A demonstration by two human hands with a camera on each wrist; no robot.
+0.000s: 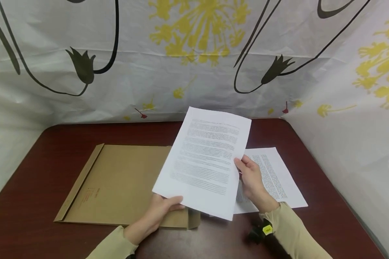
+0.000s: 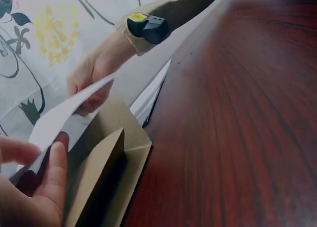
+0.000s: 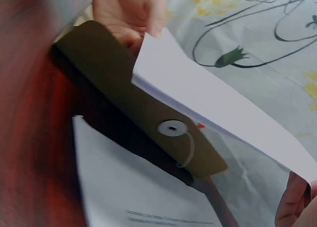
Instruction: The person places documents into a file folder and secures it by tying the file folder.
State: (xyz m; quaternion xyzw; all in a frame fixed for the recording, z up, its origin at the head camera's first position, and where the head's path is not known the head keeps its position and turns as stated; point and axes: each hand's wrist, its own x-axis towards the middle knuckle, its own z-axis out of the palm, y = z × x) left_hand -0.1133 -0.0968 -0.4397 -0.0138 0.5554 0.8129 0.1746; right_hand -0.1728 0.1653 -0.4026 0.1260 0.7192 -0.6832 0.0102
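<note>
A stack of printed paper sheets (image 1: 207,162) is held up, tilted, over the table between both hands. My left hand (image 1: 160,212) pinches its lower left corner, thumb on top and fingers beneath. At the right edge my right hand (image 1: 251,176) grips the sheets between thumb and fingers. Beneath and to the left lies a brown kraft document envelope (image 1: 123,180), partly hidden by the sheets. Its flap (image 3: 124,93) carries a white round button (image 3: 172,128) with a string, and its mouth gapes in the left wrist view. More printed paper (image 1: 272,176) lies under my right hand.
The dark red wooden table (image 1: 26,180) carries everything. A white cloth (image 1: 133,72) with yellow and dark flower prints hangs behind it and along both sides. A black wrist device with a yellow label (image 1: 267,229) sits on the right sleeve.
</note>
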